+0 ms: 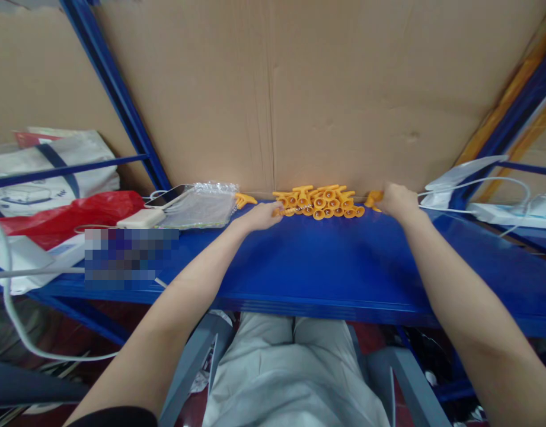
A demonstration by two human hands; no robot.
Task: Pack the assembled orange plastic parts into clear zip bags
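Against the cardboard at the back of the blue shelf lies a pile of orange plastic T-handled pieces point(328, 203). Their round, hollow ends face me. At the pile's left end, my left hand point(264, 217) is closed on an orange corkscrew-like piece point(290, 211), whose thin metal spiral seems to point right. My right hand point(401, 203), just right of the pile, has its fingers closed around another orange plastic piece point(374, 199), partly hidden by the fingers. One more orange T-handled piece point(245, 200) rests behind my left hand, apart from the pile.
The blue shelf top point(326, 267) spans the front, with blue uprights at both sides. On the left are a bubble-wrap pouch point(206, 204), a phone, a white power bank point(141, 219), a red bag point(86, 213) and cables. White cables and plastic point(450, 184) lie at right.
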